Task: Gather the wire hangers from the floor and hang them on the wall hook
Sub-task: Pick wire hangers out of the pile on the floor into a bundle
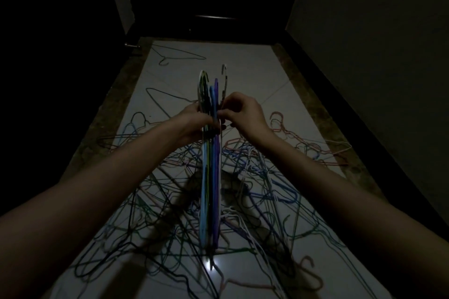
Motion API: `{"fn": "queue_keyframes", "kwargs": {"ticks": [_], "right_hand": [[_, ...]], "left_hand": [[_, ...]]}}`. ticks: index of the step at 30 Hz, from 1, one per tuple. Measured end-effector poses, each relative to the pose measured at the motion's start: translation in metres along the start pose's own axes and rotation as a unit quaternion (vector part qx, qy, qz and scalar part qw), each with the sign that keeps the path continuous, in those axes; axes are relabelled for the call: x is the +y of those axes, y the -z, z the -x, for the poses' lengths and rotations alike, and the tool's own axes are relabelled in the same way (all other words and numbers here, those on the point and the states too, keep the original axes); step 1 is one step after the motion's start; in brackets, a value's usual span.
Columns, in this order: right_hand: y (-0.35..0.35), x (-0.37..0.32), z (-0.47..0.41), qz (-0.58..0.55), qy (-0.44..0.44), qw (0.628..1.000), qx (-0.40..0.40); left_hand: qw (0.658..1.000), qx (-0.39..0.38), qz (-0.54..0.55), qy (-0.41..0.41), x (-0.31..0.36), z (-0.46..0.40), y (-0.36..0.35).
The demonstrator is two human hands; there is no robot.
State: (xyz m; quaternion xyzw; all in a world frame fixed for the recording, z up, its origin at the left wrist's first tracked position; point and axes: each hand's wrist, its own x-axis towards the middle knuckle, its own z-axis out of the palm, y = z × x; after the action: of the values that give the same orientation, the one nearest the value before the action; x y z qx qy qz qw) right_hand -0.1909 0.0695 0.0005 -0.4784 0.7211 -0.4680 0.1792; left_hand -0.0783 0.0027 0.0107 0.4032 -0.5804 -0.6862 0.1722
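Note:
A stacked bundle of wire hangers point(211, 177), blue, purple, green and white, stands edge-on in front of me, hooks pointing away. My left hand point(192, 121) grips the bundle at the necks from the left. My right hand point(243, 111) pinches the hanger necks from the right, fingers curled. Below the bundle a tangled pile of loose hangers point(255, 196) in many colours covers the pale floor. No wall hook is visible in the dim light.
A lone hanger point(179, 54) lies far up the floor, another hanger point(170, 97) nearer on the left. Pink hangers point(296, 138) lie at the right. Dark walls flank the narrow tiled corridor point(255, 73); a dark doorway point(213, 7) is ahead.

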Motion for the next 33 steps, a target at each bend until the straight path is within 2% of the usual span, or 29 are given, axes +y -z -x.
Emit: {"fn": "queue_keyframes", "kwargs": {"ticks": [7, 12, 15, 23, 28, 33], "right_hand": [[0.003, 0.006, -0.001, 0.014, 0.006, 1.0, 0.001], [0.005, 0.013, 0.004, -0.06, -0.009, 0.997, -0.038], [0.009, 0.028, 0.01, -0.066, -0.023, 0.997, -0.033], [0.028, 0.114, 0.051, 0.04, -0.135, 0.989, -0.052], [0.037, 0.155, 0.076, 0.181, -0.158, 0.961, -0.14], [0.039, 0.178, 0.09, 0.218, -0.166, 0.937, -0.217]], "left_hand": [[0.999, -0.029, 0.02, -0.009, -0.002, 0.006, -0.004], [0.998, 0.045, 0.023, -0.022, -0.014, -0.001, -0.008], [0.997, 0.046, 0.05, -0.022, -0.018, -0.005, -0.005], [0.998, 0.022, 0.052, -0.011, -0.027, -0.007, 0.002], [0.997, 0.03, 0.076, 0.006, -0.032, -0.014, -0.002], [0.997, 0.017, 0.075, 0.003, -0.035, -0.016, -0.009]]}}
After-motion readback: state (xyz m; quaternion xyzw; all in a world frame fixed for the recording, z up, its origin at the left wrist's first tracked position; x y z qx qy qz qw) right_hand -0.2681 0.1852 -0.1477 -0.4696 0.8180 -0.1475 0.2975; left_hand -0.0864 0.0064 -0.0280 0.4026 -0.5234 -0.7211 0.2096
